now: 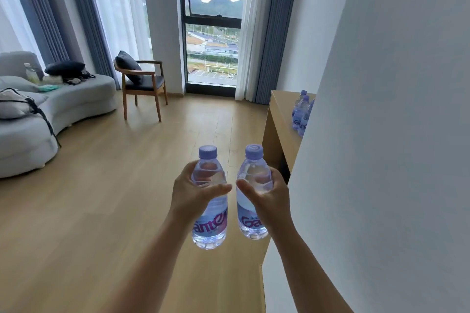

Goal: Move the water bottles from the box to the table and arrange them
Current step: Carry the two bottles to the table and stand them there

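My left hand grips a clear water bottle with a purple cap and a purple label, held upright in front of me. A second, matching bottle stands upright in my right hand, fingers curled round its upper body. The two bottles hang side by side above the wooden floor, a small gap between them. Ahead on the right, a light wooden table carries several bottles in a group, partly hidden by a white wall. The box is out of view.
A white wall corner fills the right side and hides most of the table. A wooden chair with a dark cushion stands by the window, and a grey sofa with bags lies at the left. Wooden floor stretches between them.
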A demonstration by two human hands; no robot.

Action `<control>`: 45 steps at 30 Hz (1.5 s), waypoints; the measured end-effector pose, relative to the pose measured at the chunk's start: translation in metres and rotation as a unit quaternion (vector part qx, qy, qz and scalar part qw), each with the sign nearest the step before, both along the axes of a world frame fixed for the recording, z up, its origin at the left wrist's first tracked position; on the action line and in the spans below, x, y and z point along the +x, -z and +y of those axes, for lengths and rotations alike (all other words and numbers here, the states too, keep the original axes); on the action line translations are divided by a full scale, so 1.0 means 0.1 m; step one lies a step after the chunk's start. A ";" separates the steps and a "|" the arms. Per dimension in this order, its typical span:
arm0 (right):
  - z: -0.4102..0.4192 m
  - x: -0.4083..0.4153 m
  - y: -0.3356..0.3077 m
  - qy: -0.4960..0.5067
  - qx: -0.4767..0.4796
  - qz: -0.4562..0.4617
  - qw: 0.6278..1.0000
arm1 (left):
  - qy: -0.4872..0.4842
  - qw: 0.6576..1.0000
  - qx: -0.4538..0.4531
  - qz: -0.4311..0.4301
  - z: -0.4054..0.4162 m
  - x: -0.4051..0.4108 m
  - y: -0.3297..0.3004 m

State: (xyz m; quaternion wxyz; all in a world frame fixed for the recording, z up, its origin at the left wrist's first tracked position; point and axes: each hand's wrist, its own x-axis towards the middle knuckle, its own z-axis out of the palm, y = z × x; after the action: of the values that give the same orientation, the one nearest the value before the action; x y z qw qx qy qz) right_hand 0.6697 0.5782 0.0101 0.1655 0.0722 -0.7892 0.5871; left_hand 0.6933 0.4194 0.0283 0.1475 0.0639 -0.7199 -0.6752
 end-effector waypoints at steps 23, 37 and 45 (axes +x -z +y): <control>-0.26 -4.37 0.06 0.131 -0.103 -0.032 0.985 | 0.161 0.986 -0.029 -0.006 -0.33 -4.85 0.03; 0.73 -7.17 0.16 0.188 -0.110 -0.046 0.975 | 0.225 0.973 -0.050 -0.025 0.74 -7.84 0.09; 1.50 -8.15 0.05 0.282 -0.069 -0.038 0.956 | 0.298 0.952 -0.052 -0.050 1.63 -9.13 0.19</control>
State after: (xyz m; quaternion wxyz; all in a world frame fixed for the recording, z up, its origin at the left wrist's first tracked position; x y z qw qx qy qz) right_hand -0.1455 0.7279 0.0051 0.2990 -0.1872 -0.7409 0.5715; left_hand -0.2199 0.5827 0.0094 -0.0938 -0.1280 -0.7467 -0.6460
